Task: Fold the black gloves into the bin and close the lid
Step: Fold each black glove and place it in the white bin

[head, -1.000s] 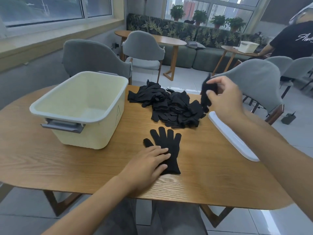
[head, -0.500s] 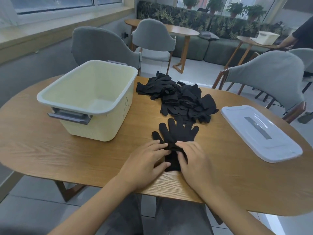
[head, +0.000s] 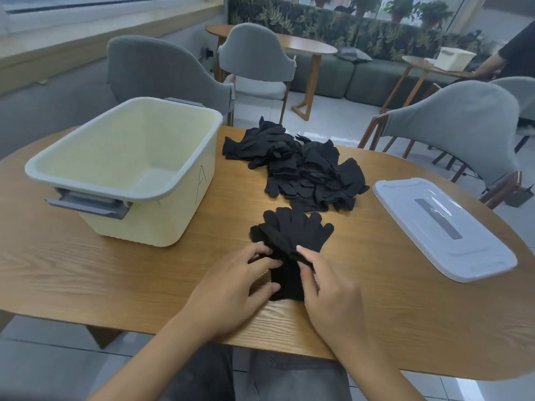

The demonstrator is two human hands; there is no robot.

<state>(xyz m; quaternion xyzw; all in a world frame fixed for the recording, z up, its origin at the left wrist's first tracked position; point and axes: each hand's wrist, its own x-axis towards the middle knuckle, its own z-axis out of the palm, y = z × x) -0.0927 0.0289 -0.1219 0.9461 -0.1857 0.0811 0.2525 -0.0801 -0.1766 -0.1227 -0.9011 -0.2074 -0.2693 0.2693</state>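
Wooden oval bench [head: 86,273] in a bright lounge, grey chairs [head: 162,70] around it, leaf-patterned sofa [head: 333,27] behind. At bench left, cream bin [head: 144,215] with grey rim and grey handle, open and with nothing inside; hand-drawn letter "A" [head: 201,180] on its right wall. At bench right, white lid [head: 443,227] lying flat, grey strip along its middle, well apart from the bin. Between them, toward the far edge, loose heap of black gloves [head: 304,166]. Just nearer, pair of black gloves [head: 292,233] stacked flat, fingers fanned away from the body. Left hand [head: 234,287] resting on the cuff end, fingers bent and pressing down. Right hand [head: 327,293] pinching the upper glove's edge between thumb and forefinger.
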